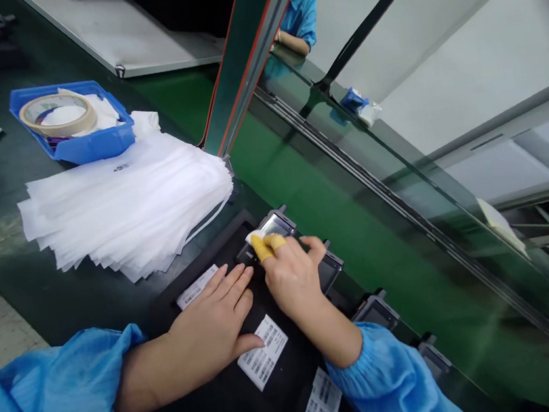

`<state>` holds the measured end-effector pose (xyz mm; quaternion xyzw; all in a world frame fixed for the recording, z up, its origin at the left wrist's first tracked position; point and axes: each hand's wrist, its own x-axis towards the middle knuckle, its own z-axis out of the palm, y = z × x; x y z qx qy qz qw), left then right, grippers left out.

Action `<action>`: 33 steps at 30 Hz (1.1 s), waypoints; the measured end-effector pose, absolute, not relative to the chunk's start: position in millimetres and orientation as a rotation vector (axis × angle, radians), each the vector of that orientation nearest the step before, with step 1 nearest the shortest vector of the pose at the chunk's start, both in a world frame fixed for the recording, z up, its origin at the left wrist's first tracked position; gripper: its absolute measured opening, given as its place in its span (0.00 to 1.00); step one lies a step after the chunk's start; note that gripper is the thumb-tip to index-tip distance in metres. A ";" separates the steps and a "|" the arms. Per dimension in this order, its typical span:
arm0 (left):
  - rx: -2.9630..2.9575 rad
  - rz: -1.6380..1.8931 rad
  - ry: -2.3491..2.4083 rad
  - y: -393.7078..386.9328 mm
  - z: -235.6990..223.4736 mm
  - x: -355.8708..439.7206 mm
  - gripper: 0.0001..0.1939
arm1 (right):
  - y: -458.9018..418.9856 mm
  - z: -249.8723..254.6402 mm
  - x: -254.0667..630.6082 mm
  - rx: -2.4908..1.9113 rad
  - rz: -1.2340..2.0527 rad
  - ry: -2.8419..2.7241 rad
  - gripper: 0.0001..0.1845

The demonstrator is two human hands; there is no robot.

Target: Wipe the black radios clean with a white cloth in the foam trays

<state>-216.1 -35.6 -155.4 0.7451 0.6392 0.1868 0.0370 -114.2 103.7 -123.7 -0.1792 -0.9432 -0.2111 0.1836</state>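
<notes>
Yellow finger cots cover two fingertips of my right hand point(292, 273), which pinches a small white wipe point(254, 236) against a dark handheld device with a screen point(276, 224). That device lies at the far end of a black tray point(201, 254). Fingers stretched out, my left hand point(213, 322) rests flat on the tray, its fingertips close to the device's lower edge. Under and beside it are white barcode labels, one label point(264, 352) by the thumb and another label point(198, 287) beyond the fingers. A second device point(328, 269) sits just right of my right hand, partly hidden by it.
A fanned stack of white sheets or bags point(125, 203) lies at left, touching a blue bin point(99, 145) with a tape roll point(58, 115). More devices point(378, 310) line the tray's right side. Beyond runs a green conveyor point(294, 164) with a metal rail; a person point(302, 17) stands across.
</notes>
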 end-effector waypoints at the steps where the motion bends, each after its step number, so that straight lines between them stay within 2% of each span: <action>1: 2.287 0.581 1.962 -35.6 -155.7 -216.5 0.32 | 108.6 -121.9 -117.1 -0.560 -0.623 -2.634 0.13; 10: 2.262 0.589 1.975 -35.4 -152.5 -216.5 0.32 | 139.6 -121.1 -100.0 -0.800 -0.554 -2.600 0.16; 19: 2.319 0.577 2.004 -34.8 -151.6 -215.1 0.31 | 81.1 -138.5 -89.8 -0.515 -0.311 -2.655 0.15; 26: 2.270 0.541 2.000 -36.6 -152.7 -215.6 0.29 | 132.9 -119.5 -111.0 -0.732 -0.570 -2.531 0.16; 33: 2.240 0.495 1.974 -35.9 -150.3 -214.8 0.32 | 88.6 -133.0 -107.0 -0.463 -0.352 -2.704 0.12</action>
